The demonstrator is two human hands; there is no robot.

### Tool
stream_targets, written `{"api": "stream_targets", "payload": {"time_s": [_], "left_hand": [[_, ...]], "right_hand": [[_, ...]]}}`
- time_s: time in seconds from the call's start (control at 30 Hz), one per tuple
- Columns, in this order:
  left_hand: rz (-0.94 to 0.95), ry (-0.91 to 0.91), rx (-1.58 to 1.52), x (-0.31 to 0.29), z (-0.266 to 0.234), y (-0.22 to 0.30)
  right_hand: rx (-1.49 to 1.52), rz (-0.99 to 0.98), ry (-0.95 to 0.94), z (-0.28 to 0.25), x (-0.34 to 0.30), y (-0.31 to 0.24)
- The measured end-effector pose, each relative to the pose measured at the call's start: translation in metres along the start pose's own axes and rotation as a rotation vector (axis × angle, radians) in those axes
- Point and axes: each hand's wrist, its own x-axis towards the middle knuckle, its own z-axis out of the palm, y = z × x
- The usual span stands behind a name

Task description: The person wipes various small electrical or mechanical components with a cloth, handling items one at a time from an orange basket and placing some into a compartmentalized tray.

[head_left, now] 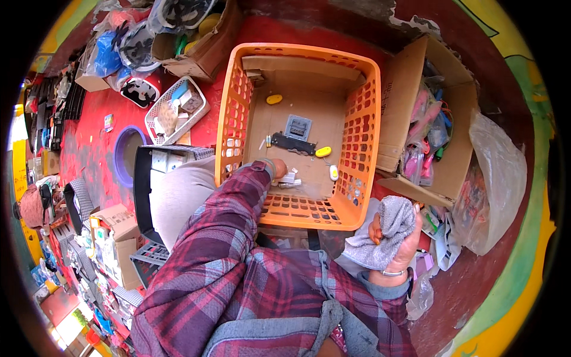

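Now the left hand (277,168) is down inside the orange basket (321,225), near its left front corner, just beside some small white pieces (289,178). Its fingers are mostly hidden, so I cannot tell how far open they are or whether they have hold of anything. The right hand (408,243) is outside, off the basket's near right corner, its fingers curled closed around a grey cloth (395,221).

On the basket's cardboard base (324,113), beyond the left hand, lies a black bar (292,144), with a grey square case (298,127) just behind it. One yellow piece (323,152) lies by the bar's right end; another (274,99) is farther back. A white fob (333,172) rests near the right wall. Right of the basket stands an open carton (399,104) of bagged things.
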Motion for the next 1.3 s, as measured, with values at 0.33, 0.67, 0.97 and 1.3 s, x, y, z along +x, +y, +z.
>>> {"api": "stream_targets", "payload": {"time_s": [0.33,0.67,0.97,1.3], "left_hand": [[-0.285,0.740,-0.055,-0.014,-0.055,0.011],[-0.370,0.540,0.159,-0.003,-0.043,0.016],[-0.343,0.259,0.088,0.006,-0.047,-0.009],[0.354,0.036,-1.617,-0.119,-0.154,0.087]], "right_hand": [[-0.076,-0.003,0.163,0.004,0.001,0.001],[-0.045,-0.025,0.220,0.002,0.007,0.005],[0.056,-0.027,0.064,0.007,0.004,0.006],[-0.052,-0.196,-0.154,0.010,-0.001,0.006]]}}
